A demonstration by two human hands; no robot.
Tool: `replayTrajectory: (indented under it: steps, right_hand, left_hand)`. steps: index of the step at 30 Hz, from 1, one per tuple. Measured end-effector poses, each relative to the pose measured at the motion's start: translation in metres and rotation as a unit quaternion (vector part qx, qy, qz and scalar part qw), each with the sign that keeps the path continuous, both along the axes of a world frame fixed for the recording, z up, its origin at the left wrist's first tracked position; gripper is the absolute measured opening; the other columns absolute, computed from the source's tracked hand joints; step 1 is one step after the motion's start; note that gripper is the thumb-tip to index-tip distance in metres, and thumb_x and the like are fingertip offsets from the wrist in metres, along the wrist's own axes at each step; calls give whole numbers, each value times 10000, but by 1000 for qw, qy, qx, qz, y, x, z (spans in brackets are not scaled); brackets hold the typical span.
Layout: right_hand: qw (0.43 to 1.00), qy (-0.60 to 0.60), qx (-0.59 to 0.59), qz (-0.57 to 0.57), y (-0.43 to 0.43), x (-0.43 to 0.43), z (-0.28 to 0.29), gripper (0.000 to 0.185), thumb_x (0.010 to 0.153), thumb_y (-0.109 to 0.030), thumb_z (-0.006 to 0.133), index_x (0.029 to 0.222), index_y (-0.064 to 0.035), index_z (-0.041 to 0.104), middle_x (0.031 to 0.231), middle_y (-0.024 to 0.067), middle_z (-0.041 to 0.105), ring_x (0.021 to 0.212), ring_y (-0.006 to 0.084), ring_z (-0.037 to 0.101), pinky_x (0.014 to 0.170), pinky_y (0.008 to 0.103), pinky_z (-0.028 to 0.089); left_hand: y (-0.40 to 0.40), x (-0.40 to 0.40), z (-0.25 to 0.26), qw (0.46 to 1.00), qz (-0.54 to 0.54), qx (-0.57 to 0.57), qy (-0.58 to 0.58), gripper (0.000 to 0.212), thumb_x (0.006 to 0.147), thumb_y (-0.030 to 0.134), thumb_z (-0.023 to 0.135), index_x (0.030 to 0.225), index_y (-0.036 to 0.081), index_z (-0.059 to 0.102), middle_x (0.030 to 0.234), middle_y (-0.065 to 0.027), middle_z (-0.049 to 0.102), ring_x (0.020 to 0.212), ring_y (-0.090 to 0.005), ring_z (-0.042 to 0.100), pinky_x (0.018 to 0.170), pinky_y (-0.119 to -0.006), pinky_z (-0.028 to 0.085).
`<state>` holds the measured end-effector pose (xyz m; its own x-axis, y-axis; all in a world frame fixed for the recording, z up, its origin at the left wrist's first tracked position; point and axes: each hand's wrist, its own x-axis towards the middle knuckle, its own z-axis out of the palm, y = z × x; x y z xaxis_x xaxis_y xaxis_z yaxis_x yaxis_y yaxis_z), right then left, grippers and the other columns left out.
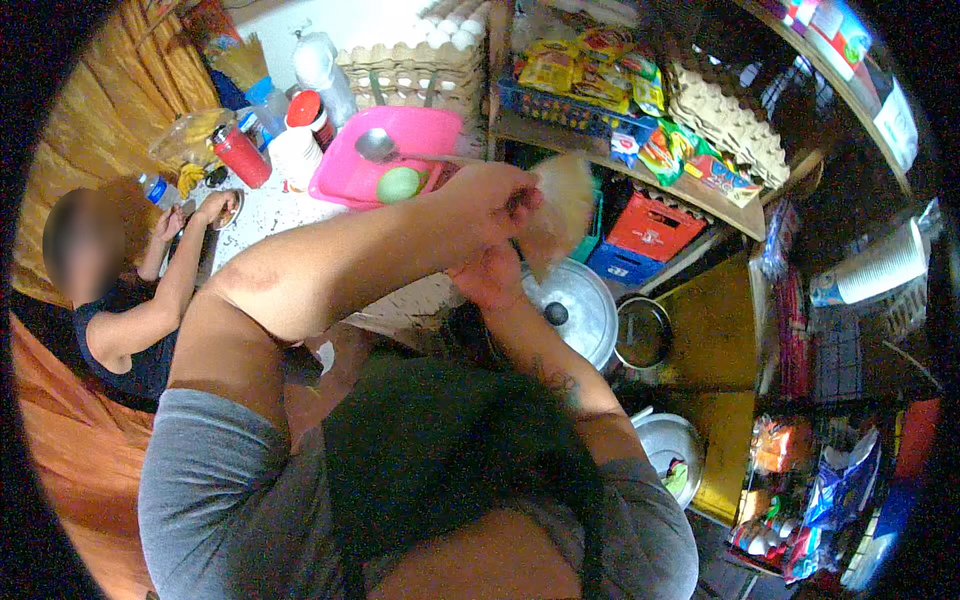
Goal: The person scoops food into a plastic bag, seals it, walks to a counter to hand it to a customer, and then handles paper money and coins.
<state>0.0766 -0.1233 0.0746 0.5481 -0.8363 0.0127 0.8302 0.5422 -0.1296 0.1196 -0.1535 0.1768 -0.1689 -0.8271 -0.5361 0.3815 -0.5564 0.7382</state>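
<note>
My left hand reaches across to the right, its fingers closed on a blurred, pale translucent plastic bag. Just below it is my right hand, fingers bent near the bag's lower end; blur hides whether it grips anything. A metal ladle lies over a pink plastic basin, its handle running towards my left wrist; whether it is held I cannot tell. Inside the basin is a green round item. Right of my hands stands a pot with a round metal lid.
At the left, another person has both hands at a small plate. A red tumbler, stacked white cups and egg trays stand beyond. Shelves hold packets; crates sit below. Another metal lid is at lower right.
</note>
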Motion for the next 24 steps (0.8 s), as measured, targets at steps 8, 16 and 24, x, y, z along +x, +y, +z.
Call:
replayTrajectory:
  steps: [8, 16, 24]
  right_hand:
    - [941, 323, 46, 89, 10, -5, -40, 111, 756, -217, 553, 854, -168, 534, 599, -38, 457, 426, 69, 364, 368, 213, 291]
    - [454, 767, -444, -88, -8, 4, -10, 218, 737, -241, 535, 724, -36, 608, 575, 91, 554, 490, 183, 514, 503, 322, 423]
    - [485, 698, -508, 140, -44, 31, 32, 194, 704, -225, 578, 758, -45, 630, 503, 6, 474, 386, 99, 396, 362, 250, 314]
  left_hand:
    - [-3, 55, -105, 989, 142, 45, 3, 84, 757, 108, 512, 710, 38, 507, 614, -65, 497, 550, -180, 500, 453, -298, 417]
    - [25, 101, -141, 964, 180, -132, -147, 109, 721, 125, 544, 661, 35, 527, 582, -41, 494, 494, -144, 471, 441, -279, 391]
    - [46, 164, -142, 857, 59, -333, -388, 163, 653, 164, 613, 626, 5, 585, 542, -37, 514, 541, -124, 493, 491, -266, 379]
